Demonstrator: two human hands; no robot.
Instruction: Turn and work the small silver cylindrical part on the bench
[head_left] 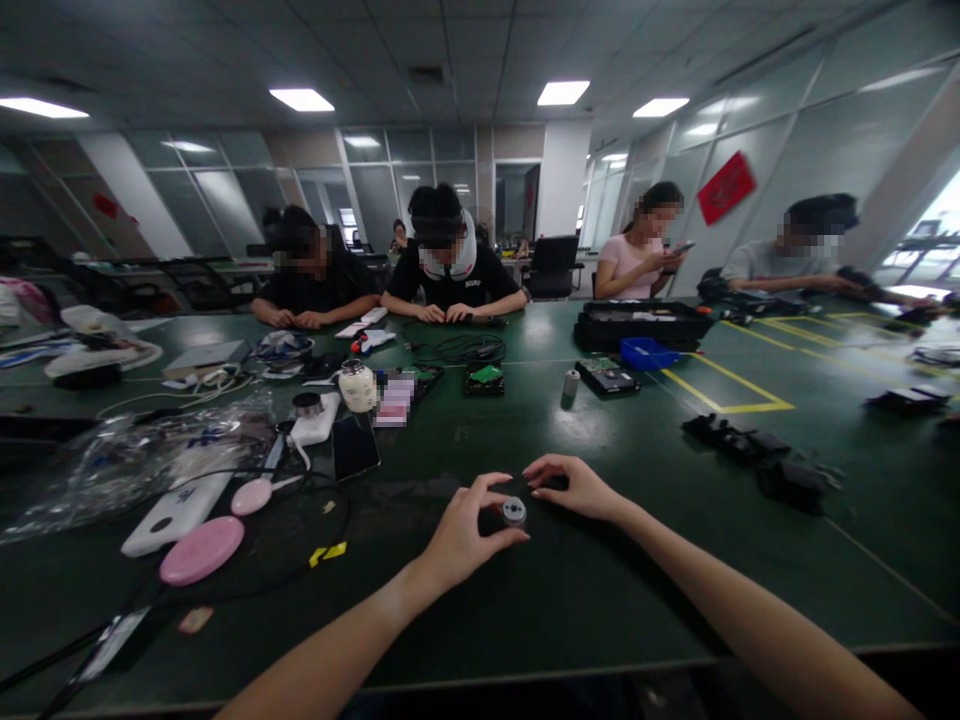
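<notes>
A small round metal motor [514, 512], its end face with dark holes turned up, is at the middle front of the green table. My left hand [469, 530] curves around it from the left, thumb on the near side and fingers on the far side. Just to the right, my right hand [571, 487] is bent toward the motor, its thumb and fingertips a little apart. Nothing shows clearly between those fingertips. Farther back stands a silver cylinder [571, 384] beside a hard drive [608, 377].
Left lie a phone [355, 447], a pink round case [202, 550], a plastic bag [180, 440] and cables. A green circuit board [484, 377], blue tray [649, 353] and black parts [739, 440] are farther off. Several people sit across the green table [450, 620].
</notes>
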